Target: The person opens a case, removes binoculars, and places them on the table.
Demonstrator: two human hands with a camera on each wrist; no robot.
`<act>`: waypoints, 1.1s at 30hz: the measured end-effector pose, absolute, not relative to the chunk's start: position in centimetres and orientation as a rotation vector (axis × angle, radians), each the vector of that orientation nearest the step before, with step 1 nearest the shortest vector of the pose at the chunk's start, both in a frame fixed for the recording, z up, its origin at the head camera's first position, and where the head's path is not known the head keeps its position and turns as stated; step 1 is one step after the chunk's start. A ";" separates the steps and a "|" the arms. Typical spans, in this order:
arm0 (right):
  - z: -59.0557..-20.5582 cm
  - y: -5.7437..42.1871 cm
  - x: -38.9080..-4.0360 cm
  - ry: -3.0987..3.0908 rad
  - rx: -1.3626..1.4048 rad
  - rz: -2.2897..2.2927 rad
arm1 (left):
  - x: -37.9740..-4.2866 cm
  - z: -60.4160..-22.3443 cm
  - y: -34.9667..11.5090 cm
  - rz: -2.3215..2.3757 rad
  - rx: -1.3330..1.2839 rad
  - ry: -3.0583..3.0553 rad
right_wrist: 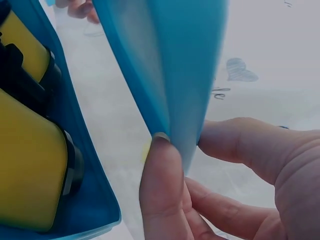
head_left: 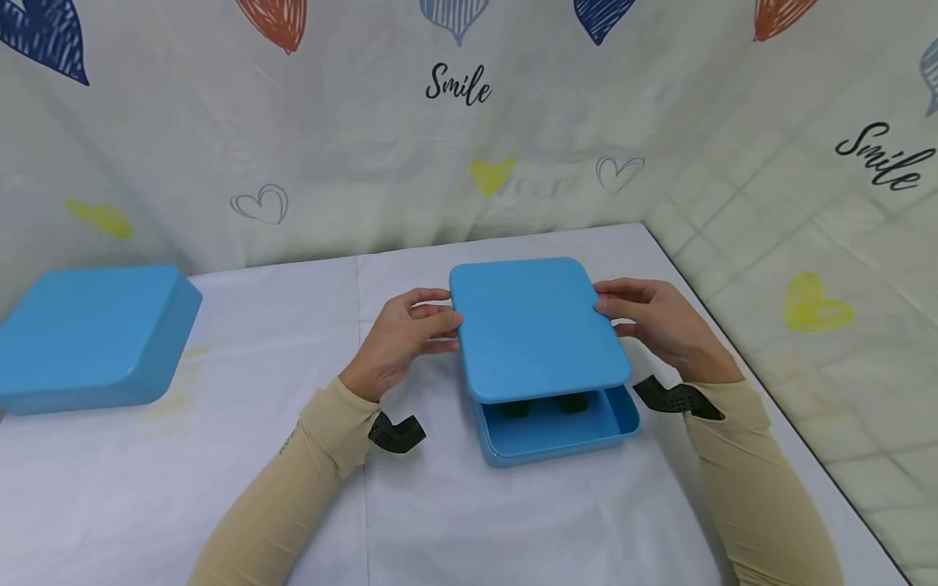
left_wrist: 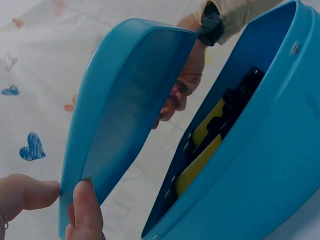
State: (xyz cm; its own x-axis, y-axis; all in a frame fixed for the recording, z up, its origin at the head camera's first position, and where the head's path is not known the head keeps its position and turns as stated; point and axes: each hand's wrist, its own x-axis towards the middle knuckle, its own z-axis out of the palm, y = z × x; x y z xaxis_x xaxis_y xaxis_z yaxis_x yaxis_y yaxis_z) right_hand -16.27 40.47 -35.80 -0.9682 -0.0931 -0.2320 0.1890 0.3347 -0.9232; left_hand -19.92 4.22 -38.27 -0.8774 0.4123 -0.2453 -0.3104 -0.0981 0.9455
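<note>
A flat blue lid (head_left: pixel 538 330) hangs tilted over an open blue box (head_left: pixel 557 448), covering most of its inside in the head view. My left hand (head_left: pixel 410 330) pinches the lid's left edge between thumb and fingers. At the opposite edge, my right hand (head_left: pixel 652 321) pinches it the same way. The left wrist view shows a gap between lid and box. Inside the box lie yellow-and-black items (left_wrist: pixel 205 145), seen larger in the right wrist view as a yellow body (right_wrist: pixel 32 165) with black fittings; their kind is unclear.
Another blue box (head_left: pixel 95 334), closed side up, sits at the left end of the white-covered table (head_left: pixel 242 480). A printed curtain (head_left: pixel 352 138) hangs behind the table and along its right edge. Black camera mounts (head_left: pixel 396 433) stick out from both wrists.
</note>
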 end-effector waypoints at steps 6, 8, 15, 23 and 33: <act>-35.5 40.4 -16.6 2.353 0.101 -1.716 | -20.3 -38.0 4.2 2.033 0.126 1.727; -35.4 40.4 -16.7 2.347 0.087 -1.726 | -20.5 -37.9 4.3 2.041 0.128 1.733; -35.7 40.8 -17.1 2.329 0.019 -1.746 | -21.1 -37.8 4.5 2.059 0.127 1.759; -35.6 41.0 -17.7 2.367 0.025 -1.681 | -21.7 -37.6 4.7 2.064 0.125 1.783; -35.0 40.8 -18.5 2.407 0.039 -1.596 | -22.5 -36.8 4.8 2.056 0.138 1.820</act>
State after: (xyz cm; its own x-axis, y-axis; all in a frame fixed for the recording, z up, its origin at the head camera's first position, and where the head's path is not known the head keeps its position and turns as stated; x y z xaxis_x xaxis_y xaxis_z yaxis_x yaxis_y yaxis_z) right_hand -18.54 40.82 -35.04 -0.9676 -0.1163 -0.2240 0.1610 0.3989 -0.9028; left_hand -22.47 4.79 -36.85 -0.9191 0.3500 -0.1809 -0.2222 -0.0812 0.9716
